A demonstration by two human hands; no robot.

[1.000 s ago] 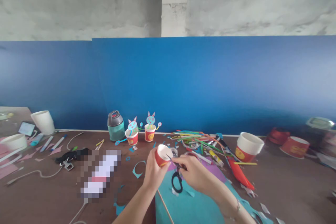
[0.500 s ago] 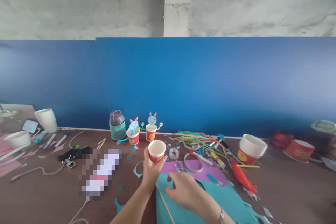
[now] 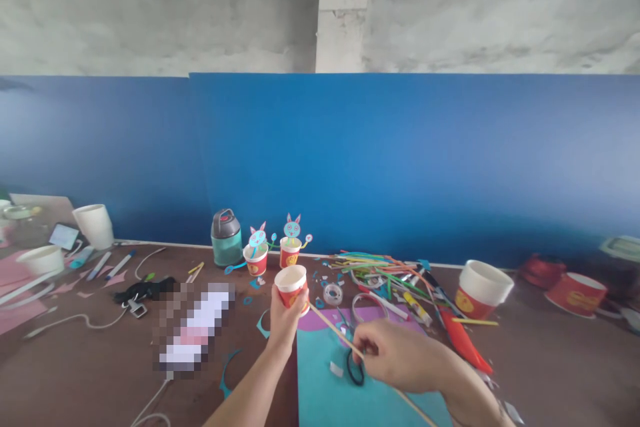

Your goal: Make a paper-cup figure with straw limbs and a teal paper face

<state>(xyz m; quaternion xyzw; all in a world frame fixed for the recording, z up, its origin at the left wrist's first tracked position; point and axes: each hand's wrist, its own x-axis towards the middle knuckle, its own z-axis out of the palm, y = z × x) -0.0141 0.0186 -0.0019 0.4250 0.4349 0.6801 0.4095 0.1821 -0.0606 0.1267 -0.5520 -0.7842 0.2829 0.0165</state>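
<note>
Red cup [image 3: 287,290] in left hand [image 3: 285,319], illegible emblems [image 3: 465,303]

Two puppet cups [image 3: 291,255] stand behind the held cup [image 3: 287,287], right of a lidded container [image 3: 227,245].

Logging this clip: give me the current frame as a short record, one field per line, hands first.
Left hand: gripping a red-and-white paper cup, open end up
Right hand: holding a thin stick; tip near the cup, contact unclear
Below right hand: teal sheet, with a black scissor handle over it
Behind held cup: two cups with animal-faced cutouts
Right of held cup: tape roll
Farther right: coloured strips, heaped
Behind, to the left: teal container with a dark lid
</note>
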